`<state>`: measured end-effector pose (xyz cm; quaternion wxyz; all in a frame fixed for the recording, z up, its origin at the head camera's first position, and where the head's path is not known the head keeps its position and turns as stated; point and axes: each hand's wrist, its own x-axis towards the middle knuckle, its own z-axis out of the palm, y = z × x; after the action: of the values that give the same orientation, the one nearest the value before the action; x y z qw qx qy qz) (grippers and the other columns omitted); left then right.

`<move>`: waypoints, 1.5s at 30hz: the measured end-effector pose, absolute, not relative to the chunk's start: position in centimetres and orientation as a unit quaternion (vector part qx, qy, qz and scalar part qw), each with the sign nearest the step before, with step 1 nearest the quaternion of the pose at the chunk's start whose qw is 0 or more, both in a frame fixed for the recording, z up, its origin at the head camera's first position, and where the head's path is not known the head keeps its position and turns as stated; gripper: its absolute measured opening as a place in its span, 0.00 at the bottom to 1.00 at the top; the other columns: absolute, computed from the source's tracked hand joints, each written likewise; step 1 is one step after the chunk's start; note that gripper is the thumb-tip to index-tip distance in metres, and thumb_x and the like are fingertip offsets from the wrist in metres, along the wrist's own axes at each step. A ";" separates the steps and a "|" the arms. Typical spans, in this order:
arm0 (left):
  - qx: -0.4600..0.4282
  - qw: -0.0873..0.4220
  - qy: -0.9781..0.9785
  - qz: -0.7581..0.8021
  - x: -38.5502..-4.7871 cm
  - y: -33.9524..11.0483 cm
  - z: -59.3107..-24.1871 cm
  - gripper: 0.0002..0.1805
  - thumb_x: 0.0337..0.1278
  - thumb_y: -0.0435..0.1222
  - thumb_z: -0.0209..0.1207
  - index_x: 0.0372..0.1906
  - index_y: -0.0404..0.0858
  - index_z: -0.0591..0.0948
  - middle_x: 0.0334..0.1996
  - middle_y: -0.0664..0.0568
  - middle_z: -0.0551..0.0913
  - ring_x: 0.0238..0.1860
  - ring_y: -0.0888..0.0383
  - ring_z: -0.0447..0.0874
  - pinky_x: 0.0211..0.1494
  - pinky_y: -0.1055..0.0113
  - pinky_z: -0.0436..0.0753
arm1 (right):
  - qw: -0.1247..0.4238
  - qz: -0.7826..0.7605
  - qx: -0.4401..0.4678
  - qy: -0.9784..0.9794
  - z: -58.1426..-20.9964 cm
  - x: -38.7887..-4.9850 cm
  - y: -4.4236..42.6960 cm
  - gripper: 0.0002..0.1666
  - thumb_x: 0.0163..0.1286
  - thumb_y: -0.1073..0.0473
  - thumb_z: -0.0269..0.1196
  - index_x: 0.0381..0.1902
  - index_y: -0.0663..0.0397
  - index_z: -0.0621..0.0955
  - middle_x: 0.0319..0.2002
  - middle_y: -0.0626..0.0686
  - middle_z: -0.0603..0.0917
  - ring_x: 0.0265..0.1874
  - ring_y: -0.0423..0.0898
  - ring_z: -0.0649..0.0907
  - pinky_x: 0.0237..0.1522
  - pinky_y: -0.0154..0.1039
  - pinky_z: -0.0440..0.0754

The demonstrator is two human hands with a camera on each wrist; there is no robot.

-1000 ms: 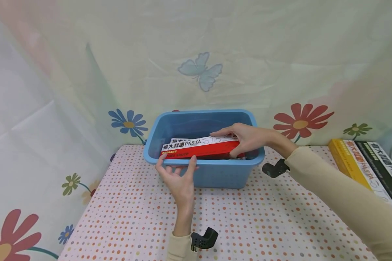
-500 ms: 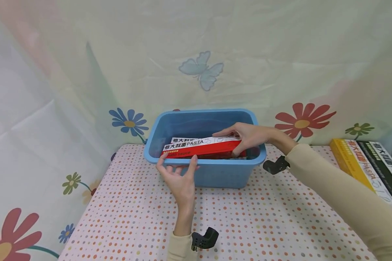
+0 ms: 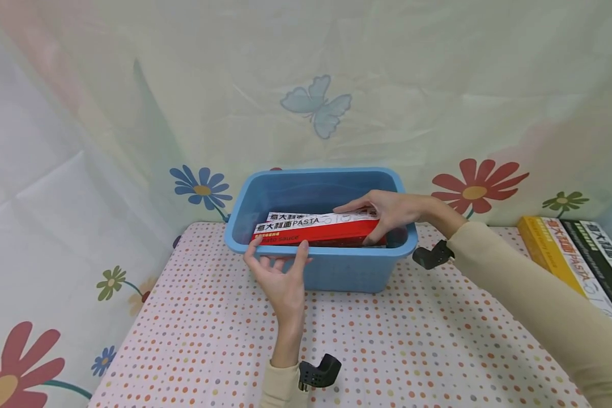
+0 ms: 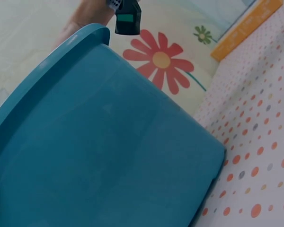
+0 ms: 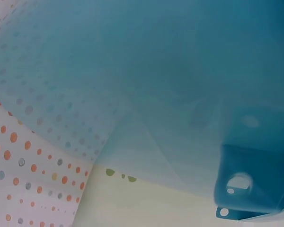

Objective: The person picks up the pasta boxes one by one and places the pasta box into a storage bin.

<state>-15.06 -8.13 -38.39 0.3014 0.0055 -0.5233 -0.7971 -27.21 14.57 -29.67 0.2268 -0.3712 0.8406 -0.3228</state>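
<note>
Blue bin [image 3: 344, 273], open room toward its twelve-o'clock edge.
A red-and-white pasta box [image 3: 318, 231] lies inside along the six-o'clock rim; right hand [image 3: 390, 211] grips its three-o'clock end; left hand [image 3: 281, 286], fingers spread, holds the rim at seven.

Shows a small drift in the head view since a second ago: slightly up for the blue tub [image 3: 344, 271] and backdrop butterfly [image 3: 317, 106], slightly rightward for the red pasta box [image 3: 318, 230] and right hand [image 3: 390, 211].
</note>
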 end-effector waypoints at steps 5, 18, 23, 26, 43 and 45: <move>0.008 0.299 -0.526 -0.796 -15.0 -8.4 -38.3 0.44 0.58 0.28 0.73 0.73 0.40 0.58 0.66 0.28 0.70 0.45 0.42 0.86 0.41 0.55 0.93 | 0.233 -0.342 -0.374 0.830 -29.9 -27.5 14.3 0.48 0.61 0.65 0.76 0.77 0.66 0.68 0.74 0.64 0.72 0.70 0.62 0.73 0.70 0.57 0.77; 0.008 0.295 -0.526 -0.798 -15.3 -8.9 -38.8 0.43 0.59 0.27 0.72 0.72 0.39 0.58 0.63 0.28 0.72 0.46 0.43 0.86 0.42 0.56 0.93 | 0.089 -0.484 -0.357 0.794 -31.2 -23.8 16.8 0.46 0.69 0.64 0.71 0.81 0.54 0.65 0.77 0.57 0.70 0.77 0.56 0.68 0.72 0.72 0.67; 0.005 0.301 -0.528 -0.794 -15.5 -9.2 -38.8 0.43 0.59 0.27 0.72 0.72 0.39 0.58 0.63 0.28 0.71 0.45 0.43 0.87 0.42 0.57 0.93 | -0.009 -0.480 -0.283 0.831 -31.2 -19.5 21.0 0.45 0.67 0.67 0.72 0.79 0.46 0.69 0.76 0.50 0.73 0.74 0.40 0.72 0.68 0.71 0.72; 0.005 0.303 -0.529 -0.793 -15.6 -9.2 -38.9 0.44 0.59 0.27 0.72 0.72 0.37 0.57 0.62 0.28 0.72 0.46 0.43 0.87 0.42 0.57 0.93 | -0.059 -0.462 -0.229 0.855 -31.5 -16.9 24.2 0.45 0.66 0.69 0.72 0.79 0.45 0.70 0.75 0.45 0.74 0.71 0.32 0.72 0.68 0.62 0.77; -0.008 0.314 -0.526 -0.790 -15.7 -9.4 -39.1 0.43 0.59 0.27 0.72 0.72 0.39 0.59 0.63 0.28 0.71 0.45 0.43 0.87 0.42 0.55 0.93 | -0.119 -0.454 0.085 0.879 -40.3 -8.5 36.1 0.40 0.85 0.60 0.51 0.86 0.42 0.48 0.83 0.36 0.46 0.80 0.31 0.45 0.67 0.11 0.55; -0.007 0.314 -0.524 -0.792 -15.7 -9.5 -39.0 0.43 0.59 0.27 0.72 0.72 0.40 0.59 0.63 0.28 0.71 0.45 0.43 0.87 0.42 0.55 0.93 | -0.101 -0.459 0.111 0.876 -41.9 -8.4 37.5 0.41 0.85 0.58 0.51 0.86 0.45 0.45 0.84 0.44 0.42 0.82 0.37 0.42 0.71 0.15 0.55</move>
<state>-15.69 -9.49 -39.02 0.3141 -0.0068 -0.5241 -0.7916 -8.44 37.47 -41.88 -0.1009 0.1110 0.8755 -0.4593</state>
